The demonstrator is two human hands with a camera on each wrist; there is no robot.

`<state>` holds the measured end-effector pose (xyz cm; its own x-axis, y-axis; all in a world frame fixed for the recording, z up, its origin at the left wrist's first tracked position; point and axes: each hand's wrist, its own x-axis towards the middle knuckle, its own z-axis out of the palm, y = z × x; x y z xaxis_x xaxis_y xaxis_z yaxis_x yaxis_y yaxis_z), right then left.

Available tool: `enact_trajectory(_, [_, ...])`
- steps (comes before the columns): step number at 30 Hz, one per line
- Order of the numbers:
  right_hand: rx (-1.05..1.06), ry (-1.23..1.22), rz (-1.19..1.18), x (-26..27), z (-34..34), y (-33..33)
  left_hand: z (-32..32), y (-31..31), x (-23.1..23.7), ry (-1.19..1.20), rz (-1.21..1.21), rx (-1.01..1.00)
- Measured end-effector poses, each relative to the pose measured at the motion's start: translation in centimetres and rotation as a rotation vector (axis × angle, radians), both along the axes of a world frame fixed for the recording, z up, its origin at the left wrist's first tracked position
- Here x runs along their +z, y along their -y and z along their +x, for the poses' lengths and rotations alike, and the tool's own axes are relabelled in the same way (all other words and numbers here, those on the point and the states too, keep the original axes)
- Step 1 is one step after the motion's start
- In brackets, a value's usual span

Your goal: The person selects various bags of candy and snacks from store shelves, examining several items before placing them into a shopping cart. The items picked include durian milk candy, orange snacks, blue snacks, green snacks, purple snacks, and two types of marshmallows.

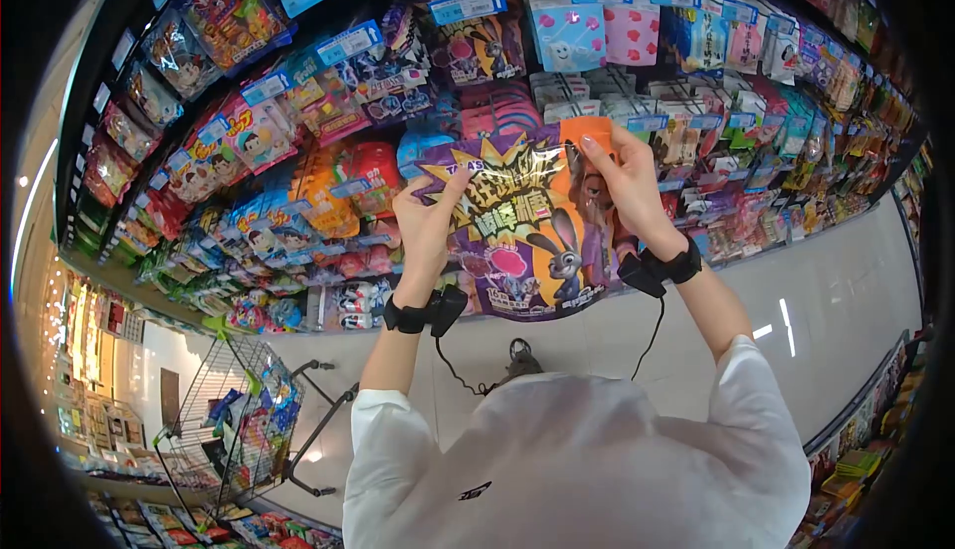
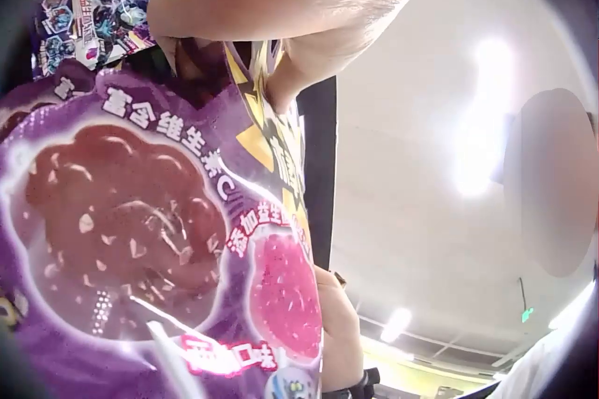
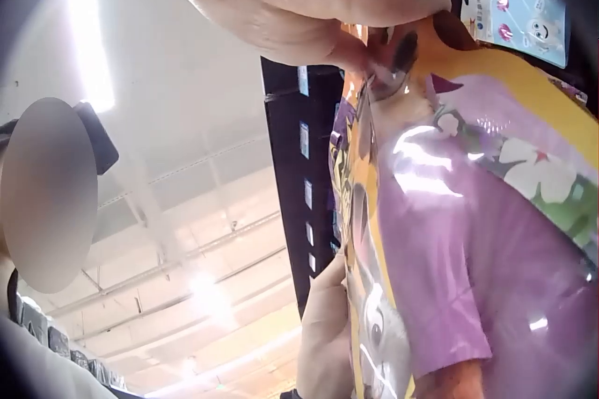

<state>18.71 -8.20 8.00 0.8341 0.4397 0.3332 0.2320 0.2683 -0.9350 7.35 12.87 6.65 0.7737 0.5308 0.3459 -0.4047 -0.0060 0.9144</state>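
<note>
Both hands hold up a shiny purple and orange candy bag (image 1: pixel 517 271) in front of the chest, its printed face with a cartoon rabbit toward the head camera. The left hand (image 1: pixel 426 226) pinches the upper left edge, thumb on the front. At the orange upper right corner, the right hand (image 1: pixel 629 176) grips the bag the same way. From the left wrist, the bag (image 2: pixel 122 352) shows pictures of round, dark red and pink sweets. The right wrist view has its purple side (image 3: pixel 440 259) close up. The fingers behind the bag are mostly hidden.
Ahead rises a shelf rack with several rows of hanging snack bags (image 1: pixel 477 52) and blue price tags (image 1: pixel 348 44). A wire shopping cart (image 1: pixel 229 420) holding several packages stands at the lower left. Pale tiled floor (image 1: pixel 796 300) runs along the aisle, with another shelf (image 1: pixel 865 450) at right.
</note>
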Motion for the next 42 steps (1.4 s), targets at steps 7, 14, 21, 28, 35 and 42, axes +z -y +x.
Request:
enact_trajectory(7, [-0.031, 0.043, 0.006, -0.1, 4.8, -6.0, 6.3, -6.1, -0.7, 0.018, -0.012, 0.051])
enact_trajectory(14, [-0.056, -0.1, -0.031, -0.6, 7.6, -9.3, 9.5, -9.0, -0.7, 0.081, 0.337, 0.162])
enact_trajectory(21, [0.0, 0.002, -0.051, 0.0, 10.9, -10.5, 11.9, -9.9, -0.2, 0.146, 0.354, 0.286])
enact_trajectory(28, [-0.74, 1.478, -0.183, 5.2, 17.3, -11.2, 12.2, -10.6, -0.1, 0.14, 0.398, 0.383])
enact_trajectory(35, [-0.365, 1.911, -0.207, 8.7, 21.4, -13.1, 12.2, -10.1, 0.0, 0.093, 0.388, 0.4])
enact_trajectory(42, [-0.082, 1.205, -0.033, 11.3, 20.8, -14.7, 14.2, -9.8, 2.0, 0.154, 0.429, 0.388])
